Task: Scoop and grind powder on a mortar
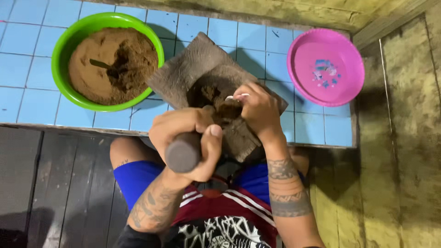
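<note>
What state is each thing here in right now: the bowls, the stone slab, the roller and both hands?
Green bowl: heaped with brown powder, a dark utensil stuck in it.
Pink bowl: holds no powder, upright on the tiles.
Stone slab: tilted, brown paste in its hollow.
Stone roller: gripped, one end toward the camera.
Left hand: closed round the roller.
Right hand: fingers pinching paste on the slab.

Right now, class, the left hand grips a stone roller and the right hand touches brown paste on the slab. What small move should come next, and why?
Probably draw the right hand clear of the brown paste, since its fingers lie where the stone roller in the left hand would pass over the grinding slab.
</note>
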